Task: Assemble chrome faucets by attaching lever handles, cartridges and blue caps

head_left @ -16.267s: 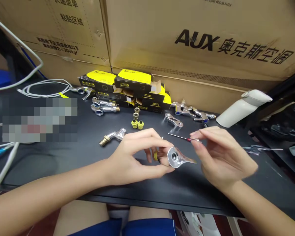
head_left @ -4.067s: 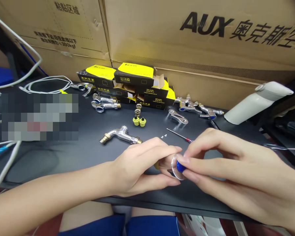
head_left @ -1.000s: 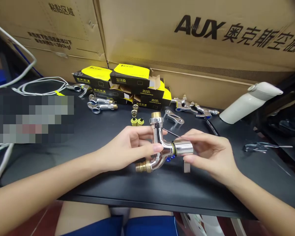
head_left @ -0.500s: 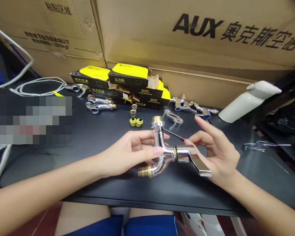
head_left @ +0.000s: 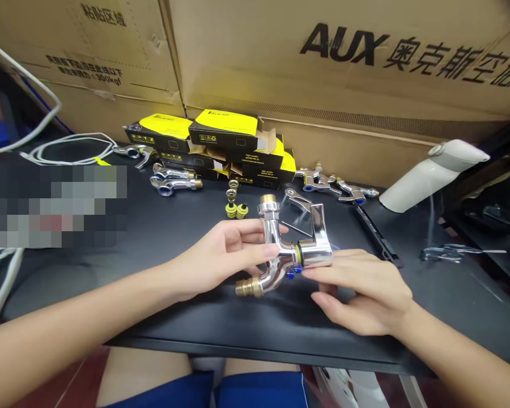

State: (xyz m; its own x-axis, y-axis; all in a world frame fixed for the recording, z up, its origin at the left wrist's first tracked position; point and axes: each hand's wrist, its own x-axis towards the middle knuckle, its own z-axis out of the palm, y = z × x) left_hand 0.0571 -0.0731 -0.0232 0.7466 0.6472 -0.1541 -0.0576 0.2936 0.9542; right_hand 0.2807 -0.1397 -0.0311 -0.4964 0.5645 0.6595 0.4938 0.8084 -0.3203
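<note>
My left hand is closed around the body of a chrome faucet, with the thumb across its front. The faucet's brass threaded end points up and its brass hose nozzle points left and down. Its flat lever handle stands upright on the right. My right hand is palm down, thumb apart from the fingers, with nothing visible in it. Its index fingertip is beside two small blue caps just below the faucet's yellow ring; whether it touches one I cannot tell.
Black-and-yellow boxes are stacked at the back. Around them lie chrome faucet bodies, yellow-green valve cartridges, a loose lever handle and more faucets. A white bottle and a black tool-like strip are at right.
The faucet's lever has swung from pointing down and right to upright. My right hand has left the handle and moved lower, palm down. Two blue caps now show beneath the faucet.
</note>
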